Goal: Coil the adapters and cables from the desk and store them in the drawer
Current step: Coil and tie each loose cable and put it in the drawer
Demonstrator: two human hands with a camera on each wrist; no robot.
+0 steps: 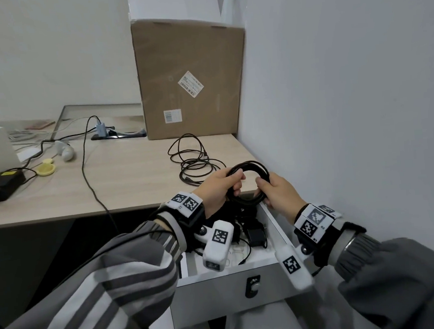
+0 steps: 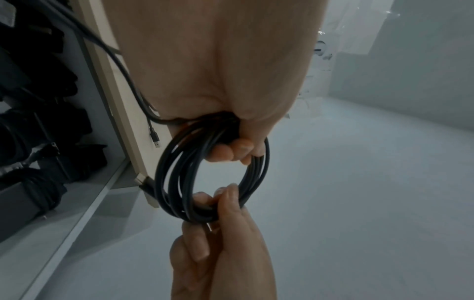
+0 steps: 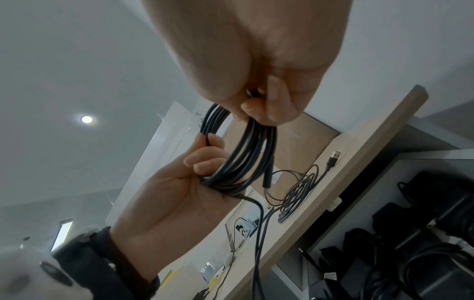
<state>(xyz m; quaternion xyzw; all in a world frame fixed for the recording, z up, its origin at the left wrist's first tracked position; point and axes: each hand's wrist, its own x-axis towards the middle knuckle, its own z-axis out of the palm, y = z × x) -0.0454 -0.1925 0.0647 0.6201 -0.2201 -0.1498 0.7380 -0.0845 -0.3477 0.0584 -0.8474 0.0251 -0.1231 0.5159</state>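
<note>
Currently I am gripping the coiled cable (image 1: pixel 248 184) with left hand (image 1: pixel 219 192) and right hand (image 1: pixel 278 194), hovering over the open drawer (image 1: pixel 276 223) below them so the loops cannot spring apart before stowing.

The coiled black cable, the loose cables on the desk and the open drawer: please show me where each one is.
coiled black cable (image 1: pixel 247 165), head view, top arc of the coil.
loose cables (image 1: pixel 192 163), head view, middle of the tangle on the desk.
drawer (image 1: pixel 220 288), head view, bare front panel.
</note>
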